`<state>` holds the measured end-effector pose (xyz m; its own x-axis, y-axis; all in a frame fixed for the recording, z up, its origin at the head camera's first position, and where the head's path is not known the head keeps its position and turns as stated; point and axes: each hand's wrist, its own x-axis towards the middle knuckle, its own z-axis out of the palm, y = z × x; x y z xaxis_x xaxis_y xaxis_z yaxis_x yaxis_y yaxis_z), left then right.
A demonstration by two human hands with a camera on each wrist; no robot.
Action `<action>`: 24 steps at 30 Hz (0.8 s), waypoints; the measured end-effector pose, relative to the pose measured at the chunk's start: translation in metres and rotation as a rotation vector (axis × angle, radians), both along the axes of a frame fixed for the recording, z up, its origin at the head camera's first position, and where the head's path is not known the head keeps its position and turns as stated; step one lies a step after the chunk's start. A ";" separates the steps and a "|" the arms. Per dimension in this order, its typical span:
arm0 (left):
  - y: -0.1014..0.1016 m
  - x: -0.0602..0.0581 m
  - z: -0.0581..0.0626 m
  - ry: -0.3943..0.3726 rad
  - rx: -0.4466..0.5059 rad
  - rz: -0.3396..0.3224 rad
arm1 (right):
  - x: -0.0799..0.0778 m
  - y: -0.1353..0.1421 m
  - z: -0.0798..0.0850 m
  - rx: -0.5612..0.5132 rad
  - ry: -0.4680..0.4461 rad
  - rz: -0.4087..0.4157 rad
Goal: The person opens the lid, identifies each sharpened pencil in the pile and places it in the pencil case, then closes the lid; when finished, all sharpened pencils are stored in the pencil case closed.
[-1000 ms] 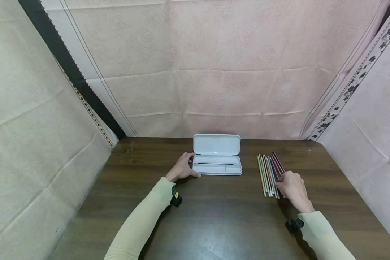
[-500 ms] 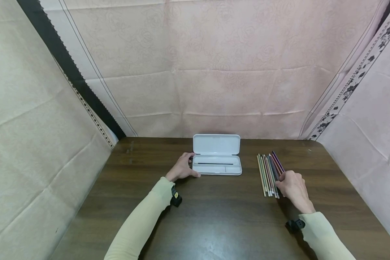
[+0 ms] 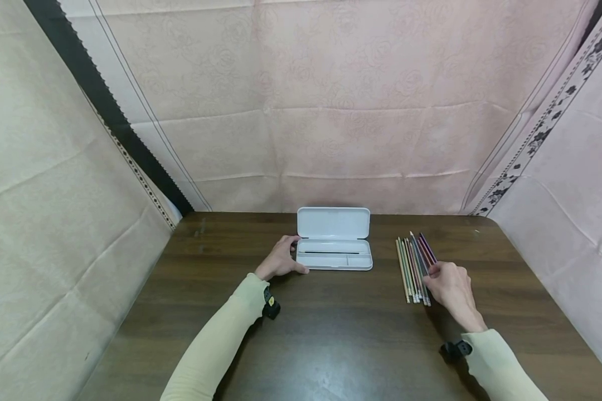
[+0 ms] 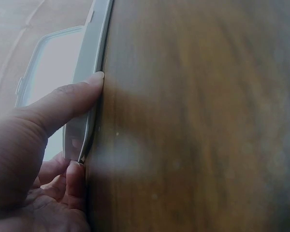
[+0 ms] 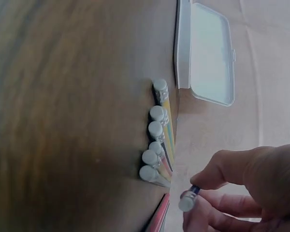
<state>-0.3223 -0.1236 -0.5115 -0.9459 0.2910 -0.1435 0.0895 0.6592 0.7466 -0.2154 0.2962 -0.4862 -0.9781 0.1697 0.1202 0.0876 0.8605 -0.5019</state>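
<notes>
A white pencil case [image 3: 311,260] stands with its lid [image 3: 333,223] raised at the table's far edge. My left hand [image 3: 280,259] grips its left end, the thumb on the front wall and the other fingers curled at the end, as the left wrist view shows. On the right, my right hand [image 3: 451,285] pinches a dark pencil [image 5: 188,199] between thumb and fingers, its white eraser end toward the wrist camera. That pencil is raised off the table. Beside it several pencils [image 3: 409,273] lie in a row, eraser ends toward me. A red pencil [image 5: 157,215] lies apart from that row.
The brown wooden table [image 3: 331,334] ends at a pale cloth backdrop [image 3: 331,139], with more cloth at both sides. Inside the case a thin dark line runs lengthwise; I cannot tell what it is.
My right hand has drawn the dark pencil up slightly from the bunch, its pointed end moving a little left and away. The left hand and the case stay in place.
</notes>
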 end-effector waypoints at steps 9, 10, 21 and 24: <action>-0.001 0.000 0.000 0.011 0.020 0.007 | 0.001 -0.008 0.003 -0.026 0.135 0.052; -0.001 0.000 0.000 0.011 0.022 0.007 | 0.001 -0.008 0.003 -0.029 0.154 0.060; -0.001 0.000 -0.001 0.008 0.031 0.005 | 0.002 -0.016 0.012 -0.091 0.228 0.105; -0.001 0.001 -0.001 0.007 0.026 0.003 | 0.000 -0.018 0.014 -0.104 0.247 0.127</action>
<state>-0.3218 -0.1246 -0.5125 -0.9477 0.2918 -0.1289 0.0933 0.6400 0.7627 -0.2152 0.2778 -0.4722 -0.9358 0.0718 0.3452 -0.1529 0.7996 -0.5807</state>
